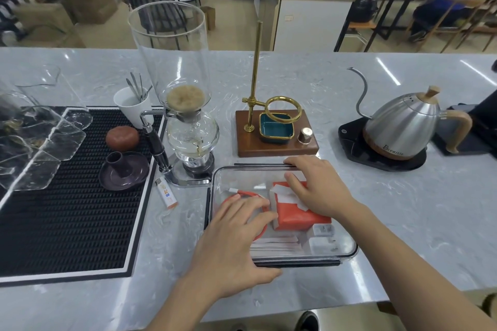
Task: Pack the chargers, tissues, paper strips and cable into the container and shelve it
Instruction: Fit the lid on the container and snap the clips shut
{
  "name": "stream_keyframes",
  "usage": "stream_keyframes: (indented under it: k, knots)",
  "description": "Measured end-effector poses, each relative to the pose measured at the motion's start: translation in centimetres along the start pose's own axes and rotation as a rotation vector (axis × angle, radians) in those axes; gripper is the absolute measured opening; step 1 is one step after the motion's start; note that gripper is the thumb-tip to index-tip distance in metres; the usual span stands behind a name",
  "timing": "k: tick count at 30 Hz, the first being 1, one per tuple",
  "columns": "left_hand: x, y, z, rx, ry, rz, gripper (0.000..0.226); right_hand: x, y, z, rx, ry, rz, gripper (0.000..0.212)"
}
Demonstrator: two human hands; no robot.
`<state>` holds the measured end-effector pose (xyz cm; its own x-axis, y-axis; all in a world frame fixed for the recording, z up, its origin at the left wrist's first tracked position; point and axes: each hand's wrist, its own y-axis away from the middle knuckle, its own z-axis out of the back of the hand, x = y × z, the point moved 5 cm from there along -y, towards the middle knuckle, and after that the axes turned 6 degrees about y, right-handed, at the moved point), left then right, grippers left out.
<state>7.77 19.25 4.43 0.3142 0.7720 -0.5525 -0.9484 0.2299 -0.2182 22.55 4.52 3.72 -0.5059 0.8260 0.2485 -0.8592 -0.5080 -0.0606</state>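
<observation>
Clear container (347,250) on worktop (403,209), left hand (236,234) spread flat on its lid, right hand (320,185) spread likewise, tissues (298,212), cable (242,193), chargers (322,243) inside

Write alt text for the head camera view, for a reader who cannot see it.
Two hands press flat on a clear lidded container on a grey marble counter: left hand over an orange cable, right hand over an orange tissue pack. White chargers and paper strips lie inside.

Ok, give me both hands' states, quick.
Left hand: open, fingers flat on the clear plastic container.
Right hand: open, resting on the same container.
</observation>
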Motion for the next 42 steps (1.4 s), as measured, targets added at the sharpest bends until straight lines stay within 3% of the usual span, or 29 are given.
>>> stream_keyframes:
  k: [12, 17, 22, 26, 30, 35, 42]
  knots:
    - [0.1, 0.1, 0.0, -0.027, 0.004, -0.023, 0.076, 0.0, 0.6, 0.2, -0.054, -0.059, 0.004, 0.039]
    - [0.4, 0.2, -0.3, -0.046, 0.022, -0.038, 0.079, 0.1, 1.4, 1.7, -0.295, -0.142, 0.059, 0.015]
    - [0.6, 0.3, -0.5, -0.058, 0.02, -0.05, 0.079, -0.1, 2.4, 3.0, -0.451, -0.244, 0.009, 0.014]
    - [0.2, 0.4, 0.9, -0.247, 0.21, -0.053, 0.054, -0.5, 3.7, 3.3, -0.475, -0.274, -0.084, 0.015]
    - [1.3, 1.0, 3.0, -0.512, 0.416, 0.049, 0.021, -1.6, 5.9, 3.9, -0.518, -0.333, -0.221, 0.016]
    - [5.3, 2.4, 3.6, -0.753, 0.705, 0.38, 0.008, -4.5, 8.3, 3.7, -0.5, -0.453, -0.465, 0.017]
    - [9.2, 3.0, 2.2, -0.71, 0.825, 0.655, 0.022, -5.7, 10.2, 1.8, -0.352, -0.589, -0.603, 0.009]
